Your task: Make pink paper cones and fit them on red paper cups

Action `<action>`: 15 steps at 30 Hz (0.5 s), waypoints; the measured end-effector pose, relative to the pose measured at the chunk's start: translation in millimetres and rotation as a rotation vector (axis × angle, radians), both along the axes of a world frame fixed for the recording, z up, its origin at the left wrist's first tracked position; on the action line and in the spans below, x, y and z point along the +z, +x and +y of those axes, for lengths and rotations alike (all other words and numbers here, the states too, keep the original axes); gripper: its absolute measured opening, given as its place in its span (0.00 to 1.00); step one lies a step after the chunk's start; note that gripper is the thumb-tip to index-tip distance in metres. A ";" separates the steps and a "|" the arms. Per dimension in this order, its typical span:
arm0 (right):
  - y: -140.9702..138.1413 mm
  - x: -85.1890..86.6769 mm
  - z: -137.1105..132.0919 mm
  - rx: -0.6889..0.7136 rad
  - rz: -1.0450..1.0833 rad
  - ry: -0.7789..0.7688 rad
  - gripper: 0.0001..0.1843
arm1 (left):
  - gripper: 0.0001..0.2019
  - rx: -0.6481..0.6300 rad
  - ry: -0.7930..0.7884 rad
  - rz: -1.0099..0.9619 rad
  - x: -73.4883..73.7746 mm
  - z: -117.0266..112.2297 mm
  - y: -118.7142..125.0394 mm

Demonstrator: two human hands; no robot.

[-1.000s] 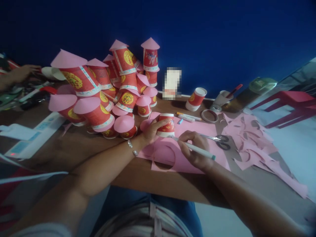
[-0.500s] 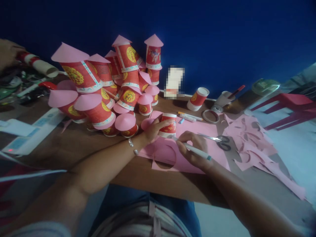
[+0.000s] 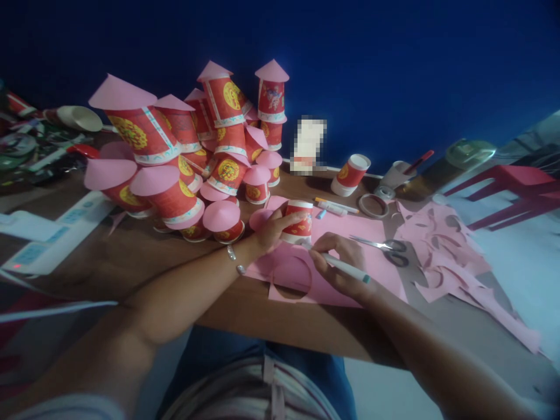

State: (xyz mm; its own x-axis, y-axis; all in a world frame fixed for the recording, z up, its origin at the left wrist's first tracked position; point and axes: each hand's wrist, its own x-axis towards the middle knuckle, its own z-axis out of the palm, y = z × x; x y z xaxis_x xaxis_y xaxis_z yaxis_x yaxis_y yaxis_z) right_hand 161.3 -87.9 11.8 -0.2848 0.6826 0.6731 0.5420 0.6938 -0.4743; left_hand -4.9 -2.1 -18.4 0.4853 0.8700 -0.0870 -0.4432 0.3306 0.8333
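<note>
My left hand (image 3: 270,232) is wrapped round a red paper cup (image 3: 301,217) with a white rim, which stands on pink paper (image 3: 370,256). In my right hand (image 3: 336,259) is a white marker (image 3: 345,267) with a green end; its tip points at the base of the cup. Below the cup, a curved cut edge shows in the pink sheet. Scissors (image 3: 389,248) lie on the paper to the right of my right hand. An orange marker (image 3: 335,205) and other pens rest just behind the cup.
Several red cup lanterns with pink cone tops (image 3: 227,169) are stacked at the left. Pink scraps (image 3: 455,251), a tape roll (image 3: 373,205) and stacked cups (image 3: 351,174) lie to the right and behind. A white power strip (image 3: 61,233) is at far left; a red stool (image 3: 511,186) stands beyond.
Another person's hand, holding a tube of cups at the far left, has gone from view, and the cups now lie lower. My own hands have barely moved.
</note>
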 end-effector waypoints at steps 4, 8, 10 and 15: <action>1.0 -1.3 0.4 -0.005 -0.011 0.003 0.08 | 0.18 0.004 0.008 -0.006 -1.0 0.0 0.1; 0.4 -2.1 0.5 -0.024 -0.021 -0.010 0.09 | 0.18 0.000 -0.003 -0.006 -1.0 -0.2 0.7; 0.1 -2.6 0.7 -0.019 -0.015 -0.012 0.08 | 0.18 0.003 -0.008 -0.006 -0.7 -0.4 1.0; 0.1 -4.6 1.6 -0.019 -0.021 -0.017 0.09 | 0.19 0.016 -0.010 0.008 0.4 -0.8 1.8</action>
